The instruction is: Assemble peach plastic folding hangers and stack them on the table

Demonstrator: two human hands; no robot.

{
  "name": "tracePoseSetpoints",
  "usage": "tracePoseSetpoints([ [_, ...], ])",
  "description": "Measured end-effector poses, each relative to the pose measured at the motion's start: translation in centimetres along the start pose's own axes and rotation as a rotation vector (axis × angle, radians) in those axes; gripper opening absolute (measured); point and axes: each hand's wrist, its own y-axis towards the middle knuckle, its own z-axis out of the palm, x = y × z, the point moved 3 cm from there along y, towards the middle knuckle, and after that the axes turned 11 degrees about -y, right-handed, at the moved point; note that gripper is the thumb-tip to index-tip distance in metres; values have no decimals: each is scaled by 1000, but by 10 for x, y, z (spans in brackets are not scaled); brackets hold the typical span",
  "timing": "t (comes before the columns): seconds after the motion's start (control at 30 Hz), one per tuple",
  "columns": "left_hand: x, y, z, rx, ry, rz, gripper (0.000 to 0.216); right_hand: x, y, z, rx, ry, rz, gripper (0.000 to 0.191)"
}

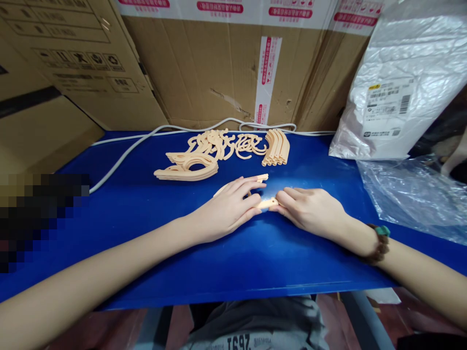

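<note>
My left hand (235, 206) lies over a beige plastic hanger part (267, 203), its thumb and index finger closed on the left end and its other fingers reaching forward. More of the beige plastic, with a narrow tip (263, 177), shows past those fingers; whether it is one piece with the held part I cannot tell. From the other side my right hand (310, 209) pinches the right end of the part between thumb and curled fingers. A small hole shows on the part between the two hands. My palms and fingers hide the rest.
Behind my hands lie stacked beige hanger arms (188, 174), a heap of hooks (209, 143), looser hooks (248, 146) and curved arms (276, 148). A white cable (124, 165) runs along the back. Cardboard boxes (204, 68) and a white parcel bag (397, 97) border the blue table (226, 272).
</note>
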Motion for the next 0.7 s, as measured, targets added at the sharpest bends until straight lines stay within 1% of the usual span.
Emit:
tracePoseSetpoints([
  [0.13, 1, 0, 0, 12, 17, -13, 26, 0, 0, 3, 19, 26, 6, 40],
  [0.33, 0, -1, 0, 27, 13, -9, 27, 0, -1, 3, 37, -2, -11, 40],
  [0.57, 0, -1, -1, 21, -15, -7, 26, 1, -1, 0, -27, -43, -26, 41],
  [0.7, 1, -1, -1, 5, -36, -6, 25, 1, 0, -1, -25, -35, -25, 43],
])
